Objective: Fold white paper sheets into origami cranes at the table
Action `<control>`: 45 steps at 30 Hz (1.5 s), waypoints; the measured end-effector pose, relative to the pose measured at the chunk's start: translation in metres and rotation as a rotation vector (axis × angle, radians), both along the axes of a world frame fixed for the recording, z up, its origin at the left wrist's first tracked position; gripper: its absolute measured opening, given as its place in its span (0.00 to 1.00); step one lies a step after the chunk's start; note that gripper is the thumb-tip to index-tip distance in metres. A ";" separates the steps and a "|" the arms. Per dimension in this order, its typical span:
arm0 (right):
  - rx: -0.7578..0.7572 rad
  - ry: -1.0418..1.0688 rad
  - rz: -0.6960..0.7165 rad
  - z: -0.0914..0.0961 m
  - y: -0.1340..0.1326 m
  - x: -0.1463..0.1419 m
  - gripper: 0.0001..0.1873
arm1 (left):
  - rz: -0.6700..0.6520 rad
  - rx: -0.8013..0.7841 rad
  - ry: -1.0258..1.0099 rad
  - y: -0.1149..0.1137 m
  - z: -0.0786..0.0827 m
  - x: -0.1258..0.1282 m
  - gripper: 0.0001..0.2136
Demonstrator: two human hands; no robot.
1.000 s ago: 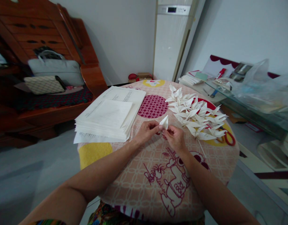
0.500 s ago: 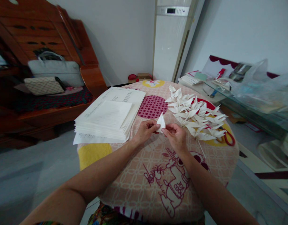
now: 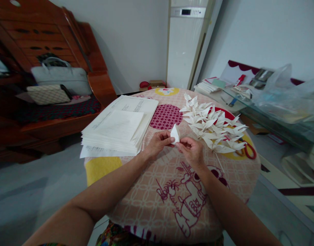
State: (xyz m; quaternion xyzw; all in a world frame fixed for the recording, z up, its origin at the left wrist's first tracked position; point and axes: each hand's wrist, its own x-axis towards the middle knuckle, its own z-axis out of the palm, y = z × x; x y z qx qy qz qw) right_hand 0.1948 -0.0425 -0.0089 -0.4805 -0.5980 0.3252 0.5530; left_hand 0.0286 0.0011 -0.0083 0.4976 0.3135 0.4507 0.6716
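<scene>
My left hand (image 3: pixel 158 143) and my right hand (image 3: pixel 191 150) meet above the middle of a round table (image 3: pixel 169 191) with a patterned pink cloth. Both pinch one small folded piece of white paper (image 3: pixel 175 133), which stands up between the fingertips. Just to the right of my right hand lies a heap of several finished white folded paper shapes (image 3: pixel 213 128). A thick stack of white printed sheets (image 3: pixel 121 126) lies to the left of my left hand.
Red-handled scissors (image 3: pixel 247 150) lie partly under the heap at the table's right edge. A wooden bench (image 3: pixel 57 112) with bags stands at left, a tall white appliance (image 3: pixel 185 44) behind the table, and a glass table (image 3: pixel 274 112) with clutter at right.
The folded paper has turned and shifted a little to the left between my fingertips. My hands have stayed in nearly the same place.
</scene>
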 end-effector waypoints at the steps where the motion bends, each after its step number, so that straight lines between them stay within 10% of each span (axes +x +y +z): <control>1: -0.007 0.004 0.005 0.001 0.000 0.000 0.12 | -0.002 0.000 -0.002 0.000 0.000 0.000 0.17; 16: -0.194 0.131 0.119 0.004 0.001 0.001 0.12 | 0.033 0.177 0.143 -0.004 0.002 0.001 0.18; 26: -0.048 0.028 0.079 0.004 0.002 0.006 0.14 | 0.083 0.380 0.391 -0.010 0.014 -0.004 0.17; 45: 0.048 -0.073 0.068 0.014 -0.005 0.017 0.09 | -0.144 0.255 0.279 -0.006 0.002 -0.006 0.18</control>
